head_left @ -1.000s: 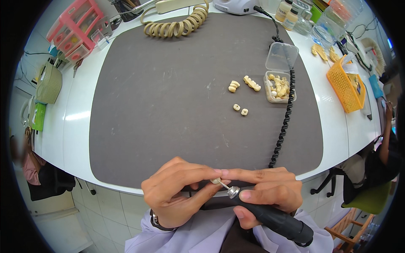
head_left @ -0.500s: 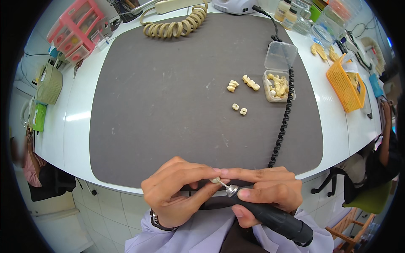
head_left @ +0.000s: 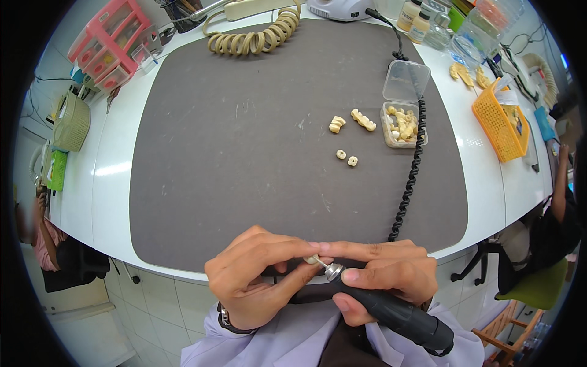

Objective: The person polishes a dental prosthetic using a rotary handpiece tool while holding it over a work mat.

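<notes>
Between the thumb and fingers of my left hand is a small cream tooth crown. My right hand wraps round a black rotary handpiece with a silver nose. Its thin metal bur reaches the crown; the exact contact is too small to make out. My right index fingertip meets the left fingertips above the crown. Both hands are at the mat's near edge. Farther off lie two loose tooth crowns, a short joined tooth piece and a longer tooth bridge.
A clear lidded box of tooth pieces stands open on the grey mat. The handpiece's coiled black cord crosses the mat's right side. Farther right is an orange basket; pink drawers stand far left. Other people sit at both sides.
The handpiece's nose has shifted slightly left and up toward the crown, and my right thumb moved with it. My left hand has hardly moved. The person at right has shifted an arm.
</notes>
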`<state>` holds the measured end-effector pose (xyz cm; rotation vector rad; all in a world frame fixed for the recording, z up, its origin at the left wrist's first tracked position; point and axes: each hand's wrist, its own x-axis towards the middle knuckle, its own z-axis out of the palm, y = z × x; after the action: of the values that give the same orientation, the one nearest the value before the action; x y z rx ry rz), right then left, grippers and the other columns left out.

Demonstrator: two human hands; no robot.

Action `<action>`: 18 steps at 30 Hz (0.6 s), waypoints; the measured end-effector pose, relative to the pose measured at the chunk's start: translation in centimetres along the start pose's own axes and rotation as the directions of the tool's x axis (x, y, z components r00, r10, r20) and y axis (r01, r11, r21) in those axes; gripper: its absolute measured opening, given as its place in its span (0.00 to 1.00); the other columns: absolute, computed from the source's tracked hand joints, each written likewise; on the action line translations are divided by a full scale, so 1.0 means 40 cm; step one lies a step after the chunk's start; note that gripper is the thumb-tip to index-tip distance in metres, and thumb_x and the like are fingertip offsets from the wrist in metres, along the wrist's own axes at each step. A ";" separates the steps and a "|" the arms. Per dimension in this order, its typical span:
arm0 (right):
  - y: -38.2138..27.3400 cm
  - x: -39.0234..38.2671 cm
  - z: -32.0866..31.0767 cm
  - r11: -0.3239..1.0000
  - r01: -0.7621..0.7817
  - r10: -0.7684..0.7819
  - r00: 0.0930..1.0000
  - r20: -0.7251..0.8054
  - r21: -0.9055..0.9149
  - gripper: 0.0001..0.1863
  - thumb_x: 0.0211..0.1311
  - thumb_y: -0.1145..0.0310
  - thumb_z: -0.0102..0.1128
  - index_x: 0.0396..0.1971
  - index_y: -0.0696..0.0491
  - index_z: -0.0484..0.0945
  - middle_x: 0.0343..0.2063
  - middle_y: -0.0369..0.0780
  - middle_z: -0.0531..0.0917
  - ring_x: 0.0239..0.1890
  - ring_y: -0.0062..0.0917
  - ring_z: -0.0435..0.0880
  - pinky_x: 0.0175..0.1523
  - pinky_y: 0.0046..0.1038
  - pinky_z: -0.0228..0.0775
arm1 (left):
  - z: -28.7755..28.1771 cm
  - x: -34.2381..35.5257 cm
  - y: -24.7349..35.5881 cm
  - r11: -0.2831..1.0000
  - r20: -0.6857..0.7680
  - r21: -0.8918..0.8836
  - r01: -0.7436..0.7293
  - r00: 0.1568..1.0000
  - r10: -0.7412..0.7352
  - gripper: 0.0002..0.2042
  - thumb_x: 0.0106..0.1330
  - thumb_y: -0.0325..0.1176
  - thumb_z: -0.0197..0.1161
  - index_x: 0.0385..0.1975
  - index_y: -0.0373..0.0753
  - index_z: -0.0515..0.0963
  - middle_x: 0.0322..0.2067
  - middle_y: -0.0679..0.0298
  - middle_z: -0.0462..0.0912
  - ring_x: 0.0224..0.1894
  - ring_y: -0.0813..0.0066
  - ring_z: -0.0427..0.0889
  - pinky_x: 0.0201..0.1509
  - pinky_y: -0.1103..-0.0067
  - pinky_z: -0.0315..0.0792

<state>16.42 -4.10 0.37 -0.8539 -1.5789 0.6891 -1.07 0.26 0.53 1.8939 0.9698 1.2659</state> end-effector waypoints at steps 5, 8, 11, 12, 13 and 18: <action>0.006 -0.006 -0.003 1.000 0.022 -0.022 1.000 0.002 0.011 0.15 0.44 0.79 0.72 0.34 0.57 0.77 0.12 0.39 0.77 0.44 0.38 0.85 0.29 0.23 0.79 | -0.002 0.003 0.002 1.000 0.018 0.000 0.000 1.000 0.000 0.11 0.44 0.20 0.74 0.29 0.37 0.84 0.24 0.66 0.86 0.20 0.83 0.78 0.21 0.87 0.64; 0.007 -0.005 -0.001 1.000 0.029 -0.029 1.000 0.002 0.010 0.15 0.45 0.78 0.72 0.34 0.57 0.77 0.12 0.38 0.77 0.44 0.38 0.85 0.29 0.23 0.79 | -0.003 0.002 0.003 1.000 0.017 -0.002 0.006 1.000 -0.006 0.10 0.44 0.20 0.74 0.28 0.37 0.84 0.24 0.66 0.86 0.21 0.83 0.78 0.21 0.87 0.64; 0.005 -0.007 -0.001 1.000 0.031 -0.031 1.000 0.001 -0.003 0.16 0.45 0.78 0.72 0.35 0.57 0.77 0.12 0.38 0.76 0.44 0.38 0.85 0.29 0.23 0.79 | -0.003 0.004 0.004 1.000 0.016 -0.009 0.008 1.000 -0.008 0.10 0.44 0.20 0.74 0.28 0.37 0.84 0.25 0.66 0.86 0.21 0.83 0.78 0.21 0.88 0.64; 0.005 -0.008 -0.001 1.000 0.031 -0.031 1.000 0.003 -0.005 0.16 0.45 0.79 0.72 0.35 0.57 0.77 0.12 0.38 0.76 0.44 0.38 0.85 0.29 0.23 0.79 | -0.003 0.002 0.004 1.000 0.016 -0.010 0.012 1.000 -0.011 0.10 0.44 0.20 0.74 0.28 0.37 0.84 0.25 0.66 0.86 0.21 0.83 0.78 0.21 0.88 0.64; 0.005 -0.008 -0.002 0.999 0.031 -0.031 1.000 0.005 -0.008 0.16 0.45 0.79 0.72 0.35 0.57 0.77 0.12 0.38 0.76 0.44 0.38 0.85 0.29 0.23 0.79 | -0.003 0.002 0.004 1.000 0.016 -0.010 0.015 1.000 -0.015 0.10 0.44 0.20 0.74 0.28 0.37 0.84 0.25 0.66 0.86 0.21 0.83 0.78 0.21 0.88 0.64; 0.003 -0.008 -0.001 0.999 0.033 -0.033 0.999 0.004 -0.004 0.16 0.45 0.79 0.73 0.34 0.57 0.77 0.12 0.38 0.76 0.44 0.38 0.85 0.29 0.24 0.80 | 0.003 -0.001 0.002 1.000 0.000 -0.003 0.001 1.000 -0.001 0.14 0.38 0.17 0.71 0.28 0.36 0.83 0.22 0.65 0.84 0.20 0.84 0.72 0.22 0.87 0.61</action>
<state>16.50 -4.28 0.10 -0.8285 -1.5950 0.6649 -0.93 0.19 0.53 1.8915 0.9683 1.2658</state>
